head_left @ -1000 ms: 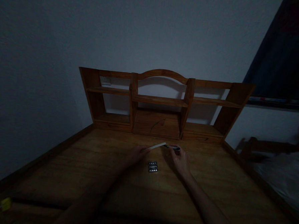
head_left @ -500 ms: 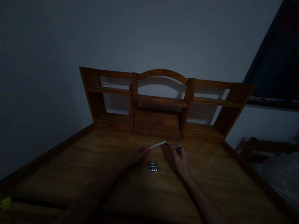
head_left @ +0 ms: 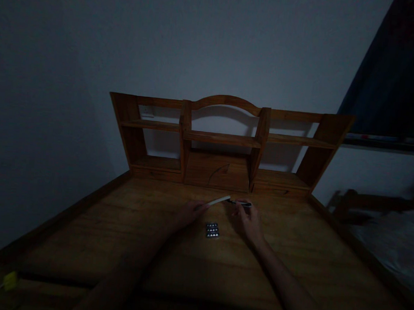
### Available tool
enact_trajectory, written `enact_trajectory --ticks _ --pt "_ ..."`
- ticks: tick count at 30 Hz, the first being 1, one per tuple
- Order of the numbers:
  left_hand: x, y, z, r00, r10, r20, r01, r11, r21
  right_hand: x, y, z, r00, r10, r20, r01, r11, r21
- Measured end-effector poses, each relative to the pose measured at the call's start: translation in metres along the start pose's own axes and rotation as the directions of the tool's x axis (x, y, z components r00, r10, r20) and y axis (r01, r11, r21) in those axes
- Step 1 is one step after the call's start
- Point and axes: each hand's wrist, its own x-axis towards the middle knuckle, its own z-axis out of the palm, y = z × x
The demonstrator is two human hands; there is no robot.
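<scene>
In dim light, my left hand (head_left: 196, 209) is closed on one end of a slim white strip (head_left: 219, 201), which points up and to the right above the desk. My right hand (head_left: 247, 218) pinches a slender dark tool with a pale section (head_left: 243, 203), held almost level like a pen. The tool's dark tip lies at the far end of the strip; whether they touch I cannot tell. On the desk between my forearms lies a small dark rectangular piece (head_left: 212, 230) with three rows of bright marks, too small to make out.
The wooden desk (head_left: 120, 229) has a raised edge on both sides. Along its back stands a wooden shelf unit (head_left: 221, 138) against the wall. A yellow object on a pale rod (head_left: 10, 280) shows at lower left. A bed with crumpled bedding (head_left: 397, 241) is at the right.
The dark tool has shifted very slightly at the end of the white strip. Both hands keep nearly the same place, and the rest is unchanged.
</scene>
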Motion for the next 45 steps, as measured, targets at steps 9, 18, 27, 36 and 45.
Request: enact_trajectory --ticks 9,18,27,36,45 --pt "0.0009 -0.0031 0.0022 1.000 0.007 -0.008 -0.007 1.000 -0.008 0.0009 0.0069 0.0017 0.997 0.000 -0.080 -0.006 0.997 -0.079" --pt "0.0012 -0.0058 0.0032 1.000 -0.016 0.018 0.016 1.000 0.003 0.0007 0.0050 -0.0017 1.000 0.005 -0.004 -0.005 0.994 -0.107" --pt "-0.0004 -0.0024 0.0028 1.000 -0.010 0.014 0.011 1.000 -0.018 0.0012 0.0078 -0.0011 0.999 -0.035 -0.013 0.033 0.992 -0.123" --pt "-0.0005 0.0012 0.0015 0.999 -0.036 0.017 0.035 0.999 0.036 0.0001 0.0084 -0.0007 0.999 0.009 -0.045 -0.014 0.994 -0.111" --pt "-0.0019 0.0014 0.0005 1.000 -0.011 0.018 0.011 1.000 0.013 0.0004 0.0063 0.0001 0.998 0.020 -0.051 -0.026 0.991 -0.130"
